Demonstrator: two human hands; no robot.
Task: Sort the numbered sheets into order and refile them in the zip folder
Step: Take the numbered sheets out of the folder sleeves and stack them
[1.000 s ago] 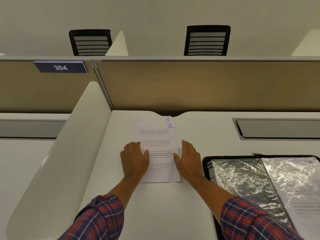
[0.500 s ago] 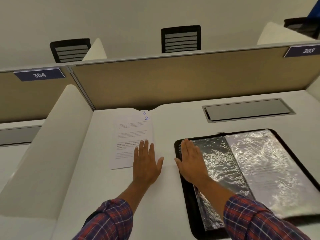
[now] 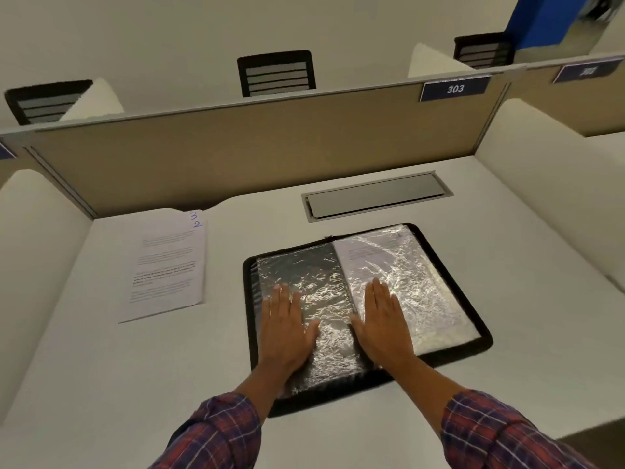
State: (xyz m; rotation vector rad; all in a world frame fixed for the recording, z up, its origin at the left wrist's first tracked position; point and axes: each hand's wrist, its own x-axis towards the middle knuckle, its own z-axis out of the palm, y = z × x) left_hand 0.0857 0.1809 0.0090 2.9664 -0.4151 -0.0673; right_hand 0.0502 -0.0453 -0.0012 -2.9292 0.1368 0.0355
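A black zip folder (image 3: pixel 453 275) lies open on the white desk (image 3: pixel 101 367), showing shiny plastic sleeves. The right sleeve holds a printed sheet (image 3: pixel 399 265); the left sleeve looks dark. My left hand (image 3: pixel 285 328) lies flat with straight fingers on the left sleeve. My right hand (image 3: pixel 382 324) lies flat on the right sleeve, next to the spine. A small stack of printed sheets (image 3: pixel 169 262) lies apart at the desk's left, with "3" and "2" handwritten in blue at its top right corner.
A tan partition (image 3: pixel 270 143) with a "303" plate (image 3: pixel 455 88) closes the back. White side dividers (image 3: pixel 548 184) flank the desk. A grey cable hatch (image 3: pixel 375 196) sits behind the folder. Black chairs (image 3: pixel 275 72) stand beyond.
Both hands left the stack of sheets and moved right onto the open folder. The view swung right, so the stack now sits at the left.
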